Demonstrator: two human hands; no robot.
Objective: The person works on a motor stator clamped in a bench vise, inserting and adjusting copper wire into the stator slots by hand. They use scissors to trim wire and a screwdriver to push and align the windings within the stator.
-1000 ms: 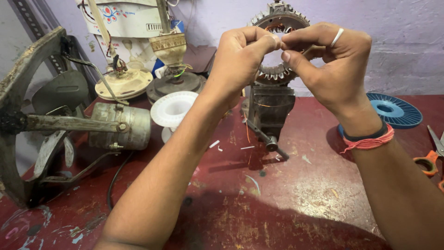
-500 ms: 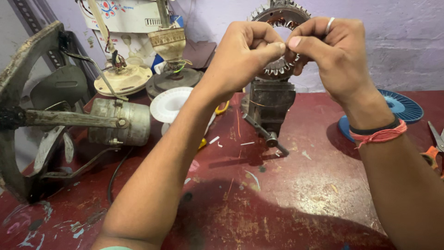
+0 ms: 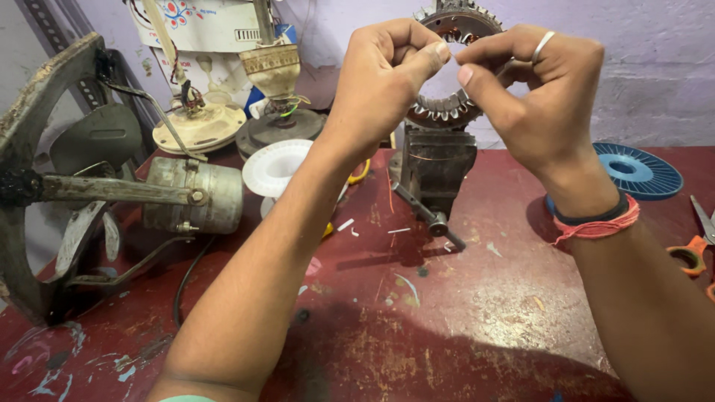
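Both my hands are raised in front of a toothed metal stator ring (image 3: 445,113) that stands upright in a dark bench vise (image 3: 436,171). My left hand (image 3: 380,82) is curled, thumb pressed to forefinger. My right hand (image 3: 544,104), with a ring on one finger and orange thread at the wrist, points its pinched thumb and forefinger at the left fingertips. The fingertips nearly meet at the ring's opening. Anything held between them is too fine to make out.
On the red worn table (image 3: 462,335) lie a grey motor (image 3: 194,197) on a rusty fan frame (image 3: 45,112), a white spool (image 3: 279,167), a blue disc (image 3: 640,171) and orange-handled scissors (image 3: 689,257). Fan parts (image 3: 197,126) stand at the back.
Both hands have stayed together in front of the stator ring, with small finger movements. The view has shifted slightly lower and closer.
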